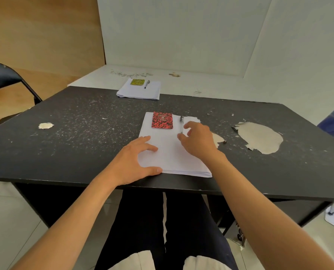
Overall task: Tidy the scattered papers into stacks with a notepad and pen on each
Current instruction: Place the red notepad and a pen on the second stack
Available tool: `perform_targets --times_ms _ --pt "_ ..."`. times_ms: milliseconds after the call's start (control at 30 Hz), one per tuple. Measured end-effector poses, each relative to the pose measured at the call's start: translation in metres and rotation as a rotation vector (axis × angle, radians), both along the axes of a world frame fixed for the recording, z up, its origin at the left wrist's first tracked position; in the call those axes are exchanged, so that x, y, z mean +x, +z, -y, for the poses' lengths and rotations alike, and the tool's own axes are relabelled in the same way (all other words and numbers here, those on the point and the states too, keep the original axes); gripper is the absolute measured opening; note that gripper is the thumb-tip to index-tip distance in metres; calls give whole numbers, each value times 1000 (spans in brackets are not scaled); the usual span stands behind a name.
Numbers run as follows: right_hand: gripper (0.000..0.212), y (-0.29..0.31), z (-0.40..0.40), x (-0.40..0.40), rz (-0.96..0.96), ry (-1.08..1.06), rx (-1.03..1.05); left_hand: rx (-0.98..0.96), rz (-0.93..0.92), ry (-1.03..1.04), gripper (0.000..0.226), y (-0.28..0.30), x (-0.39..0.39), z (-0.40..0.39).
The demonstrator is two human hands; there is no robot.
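A near stack of white papers lies on the black table in front of me. On its far end sits a red patterned notepad, and a pen lies just right of it. My left hand rests flat on the stack's near left corner, fingers spread. My right hand hovers over the stack's right side, fingers apart, fingertips close to the pen but not gripping it. A second paper stack at the table's far edge carries a yellow-green notepad and a pen.
The tabletop is worn, with peeled patches at the right and a small one at the left. A black chair stands at the far left. A white board floor and walls lie behind the table.
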State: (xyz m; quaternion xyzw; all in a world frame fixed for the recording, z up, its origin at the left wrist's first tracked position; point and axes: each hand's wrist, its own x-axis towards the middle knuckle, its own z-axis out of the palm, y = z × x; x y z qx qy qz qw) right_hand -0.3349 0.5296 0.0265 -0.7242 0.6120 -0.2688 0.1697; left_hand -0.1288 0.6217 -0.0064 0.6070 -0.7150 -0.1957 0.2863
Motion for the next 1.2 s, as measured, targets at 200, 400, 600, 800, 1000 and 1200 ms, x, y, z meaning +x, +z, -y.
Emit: perform_targets --times_ms 200,400,600,800,1000,1200 --pt "18 -3 26 21 -63 -87 -11 -8 27 16 57 1 -2 -2" --pt "30 -1 28 26 -144 -96 -65 -5 57 -9 55 3 -3 -1" --pt "23 -8 30 28 -56 -72 -128 -202 -109 142 26 15 -10 30" --pt "30 -14 33 30 -108 -100 -88 -150 136 114 41 7 -35 87" --pt "39 -18 30 29 -85 -95 -127 -54 401 90 53 -13 -42 95" --pt "35 -27 23 30 -70 -101 -164 -75 435 83 53 -13 -42 95"
